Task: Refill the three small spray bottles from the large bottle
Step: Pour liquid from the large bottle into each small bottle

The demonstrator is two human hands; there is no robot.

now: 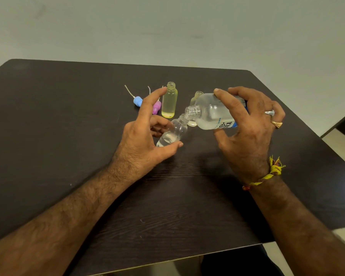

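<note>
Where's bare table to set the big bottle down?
Bare table between the forearms, and left of the left hand. Crowded behind: blue cap, pink cap, yellow bottle, second bottle behind the large bottle.

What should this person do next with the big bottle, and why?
Probably tip the large bottle slightly further: its open mouth sits at the small clear bottle's neck, and that bottle, held tilted by the left hand, looks only partly filled.

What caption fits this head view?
Right hand tips the large bottle into a small bottle held by the left hand.
</note>
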